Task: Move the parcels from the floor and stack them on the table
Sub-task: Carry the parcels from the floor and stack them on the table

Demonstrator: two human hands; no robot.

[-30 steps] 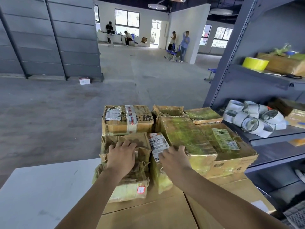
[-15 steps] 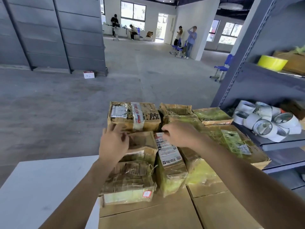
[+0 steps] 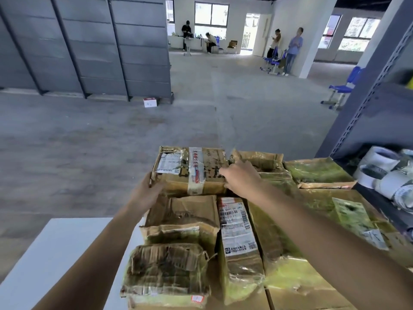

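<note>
While both reach forward, the left hand [image 3: 146, 194] and right hand [image 3: 242, 179] grip the taped parcel [image 3: 194, 168], fingers [image 3: 225, 175] curled.

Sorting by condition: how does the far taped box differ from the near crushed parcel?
The taped box keeps square edges; the crushed parcel is buckled. The taped box has a white tape band; the crushed parcel, clear film. The left hand and right hand grip the taped box; the crushed parcel lies untouched. Both are cardboard.
</note>
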